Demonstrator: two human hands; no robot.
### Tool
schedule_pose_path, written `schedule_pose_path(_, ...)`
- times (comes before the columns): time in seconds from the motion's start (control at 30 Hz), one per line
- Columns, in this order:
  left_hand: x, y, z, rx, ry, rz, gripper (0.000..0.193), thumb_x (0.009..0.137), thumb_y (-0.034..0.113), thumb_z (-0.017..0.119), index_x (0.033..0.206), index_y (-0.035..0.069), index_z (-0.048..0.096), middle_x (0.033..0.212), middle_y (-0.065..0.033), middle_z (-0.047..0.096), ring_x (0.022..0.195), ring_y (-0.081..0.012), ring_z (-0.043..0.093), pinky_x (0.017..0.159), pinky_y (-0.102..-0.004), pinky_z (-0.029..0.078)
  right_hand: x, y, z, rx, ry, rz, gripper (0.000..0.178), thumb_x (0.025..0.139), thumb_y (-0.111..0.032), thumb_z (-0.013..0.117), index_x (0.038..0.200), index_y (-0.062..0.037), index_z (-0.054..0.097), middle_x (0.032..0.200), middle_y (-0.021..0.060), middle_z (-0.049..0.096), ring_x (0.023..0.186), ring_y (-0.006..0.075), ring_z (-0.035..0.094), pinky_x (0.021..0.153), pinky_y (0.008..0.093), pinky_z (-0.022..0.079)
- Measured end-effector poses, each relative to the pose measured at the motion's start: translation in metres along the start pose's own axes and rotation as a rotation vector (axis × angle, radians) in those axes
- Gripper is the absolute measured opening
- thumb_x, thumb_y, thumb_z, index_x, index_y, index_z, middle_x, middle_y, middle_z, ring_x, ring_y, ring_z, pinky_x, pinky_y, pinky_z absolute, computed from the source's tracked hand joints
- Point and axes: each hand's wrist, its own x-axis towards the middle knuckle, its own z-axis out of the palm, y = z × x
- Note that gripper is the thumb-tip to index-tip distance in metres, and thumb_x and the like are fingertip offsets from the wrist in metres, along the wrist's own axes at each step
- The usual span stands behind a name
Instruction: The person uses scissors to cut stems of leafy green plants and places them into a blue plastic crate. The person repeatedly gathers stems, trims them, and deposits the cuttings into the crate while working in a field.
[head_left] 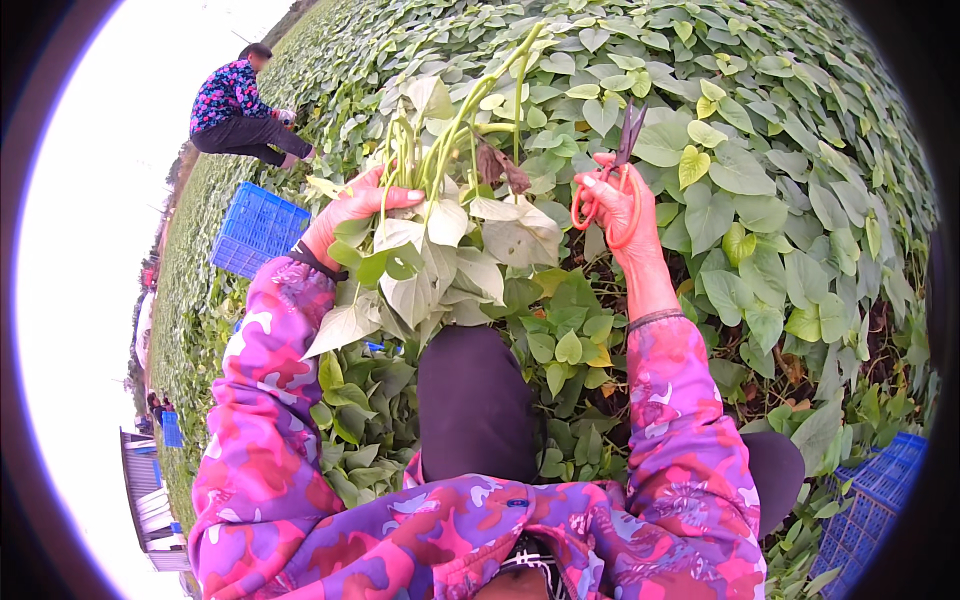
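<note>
A bunch of leafy vine cuttings (440,235) is gripped in my left hand (350,210), its thumb laid across the pale green stems. The stems point up and away, while the leaves hang down with their pale undersides showing. One brown, withered leaf (500,168) is caught among them. To the right, my right hand (622,205) is closed around scissors (630,135) with red loop handles. Their dark blades point upward, close together, apart from the bunch. Part of my left hand's fingers is hidden behind the stems.
Dense green vines (740,180) cover the ground all around. A blue crate (258,230) stands at the left, and another blue crate (870,510) at the lower right. Beyond the left crate, a person (235,105) in a flowered jacket bends over the plants. My knee (475,400) is below the bunch.
</note>
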Motion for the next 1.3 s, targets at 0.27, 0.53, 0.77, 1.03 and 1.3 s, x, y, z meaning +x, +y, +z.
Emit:
schedule_pose_path(0.27, 0.029, -0.039, 0.030, 0.138, -0.154, 0.018, 0.028, 0.094, 0.016, 0.057, 0.117, 0.000, 0.058, 0.110, -0.0101, 0.066, 0.100, -0.0167, 0.063, 0.090, -0.0282, 0.048, 0.001, -0.027, 0.022, 0.395, -0.460, -0.114, 0.050, 0.078, -0.009, 0.071, 0.123, -0.0007, 0.051, 0.097, 0.0093, 0.064, 0.085, 0.0156, 0.064, 0.074, 0.0282, 0.053)
schedule_pose_path(0.53, 0.044, -0.054, 0.090, -0.101, -0.191, -0.091, 0.029, 0.089, 0.018, 0.066, 0.112, 0.001, 0.061, 0.100, -0.0100, 0.068, 0.086, -0.0162, 0.066, 0.080, -0.0257, 0.052, 0.006, -0.025, -0.021, 0.204, -0.154, -0.186, 0.051, 0.086, -0.033, 0.071, 0.121, -0.0002, 0.053, 0.101, 0.0099, 0.063, 0.082, 0.0175, 0.066, 0.075, 0.0301, 0.055)
schedule_pose_path(0.77, 0.039, -0.073, 0.097, -0.194, -0.162, -0.013, 0.038, 0.083, 0.010, 0.068, 0.119, 0.002, 0.059, 0.106, -0.0059, 0.068, 0.094, -0.0139, 0.066, 0.084, -0.0266, 0.051, -0.005, -0.026, -0.034, -0.044, -0.204, -0.051, 0.040, 0.082, -0.012, 0.068, 0.117, -0.0004, 0.054, 0.087, 0.0023, 0.058, 0.078, 0.0110, 0.057, 0.072, 0.0247, 0.048)
schedule_pose_path(1.03, 0.048, -0.081, 0.078, -0.191, -0.211, 0.001, 0.042, 0.082, 0.007, 0.068, 0.120, 0.000, 0.053, 0.102, -0.0088, 0.066, 0.089, -0.0183, 0.066, 0.081, -0.0286, 0.053, 0.007, 0.005, -0.045, 0.087, -0.007, 0.160, 0.021, 0.081, -0.011, 0.067, 0.096, -0.0020, 0.056, 0.076, 0.0018, 0.057, 0.063, 0.0114, 0.055, 0.052, 0.0257, 0.047)
schedule_pose_path(1.3, 0.070, -0.097, 0.087, -0.043, -0.175, -0.086, 0.048, 0.082, 0.005, 0.070, 0.127, 0.001, 0.053, 0.107, -0.0056, 0.068, 0.092, -0.0125, 0.065, 0.084, -0.0256, 0.052, 0.011, -0.011, -0.062, 0.426, -0.109, -0.036, 0.032, 0.088, -0.018, 0.056, 0.114, -0.0001, 0.054, 0.088, 0.0143, 0.065, 0.070, 0.0158, 0.056, 0.065, 0.0281, 0.047)
